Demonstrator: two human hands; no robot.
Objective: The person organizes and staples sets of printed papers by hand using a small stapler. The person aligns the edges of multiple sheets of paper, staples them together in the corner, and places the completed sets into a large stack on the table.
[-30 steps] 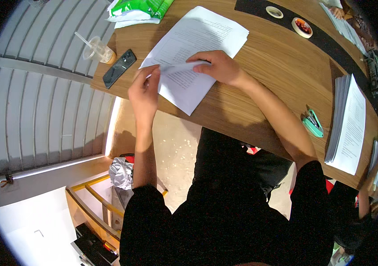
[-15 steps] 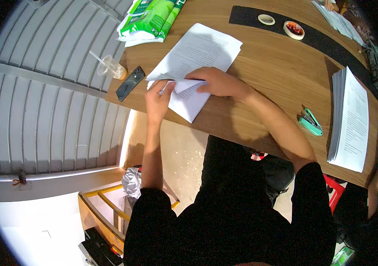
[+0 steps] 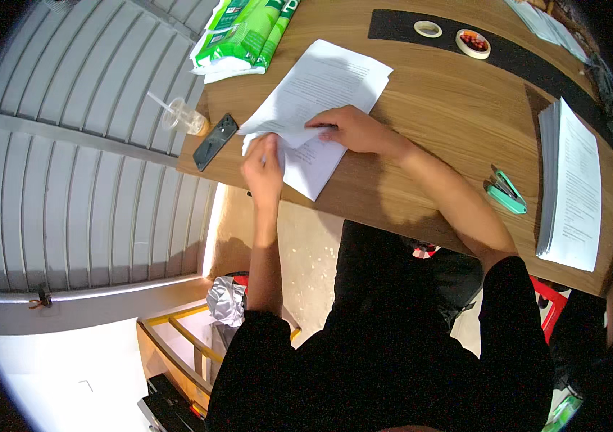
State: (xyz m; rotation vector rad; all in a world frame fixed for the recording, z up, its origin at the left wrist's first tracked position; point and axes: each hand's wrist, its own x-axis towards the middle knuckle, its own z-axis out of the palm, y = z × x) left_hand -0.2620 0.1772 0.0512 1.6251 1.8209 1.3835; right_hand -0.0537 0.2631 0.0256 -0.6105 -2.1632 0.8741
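A stack of printed paper sheets (image 3: 332, 83) lies slantwise near the table's front left edge. Across its near half, the upper sheets are lifted and bowed, baring printed sheets beneath. My left hand (image 3: 263, 167) is closed at the stack's left edge, thumb and fingers gripping paper there. From the right, my right hand (image 3: 357, 131) holds the raised edge of the upper sheets, index finger reaching over the top. Its thumb is partly hidden beneath the paper.
Left of the stack are a dark phone (image 3: 216, 141) and a plastic cup (image 3: 190, 119) with a straw. Green-white packages (image 3: 245, 36) lie behind. Rightward sit a teal stapler (image 3: 506, 193) and a thick paper pile (image 3: 571, 187). Tape rolls (image 3: 473, 45) rest on a black strip (image 3: 396, 25).
My left hand has shifted slightly toward me along the stack's edge, its fingers more curled. The lifted sheets lie flatter than before. My right hand has barely moved.
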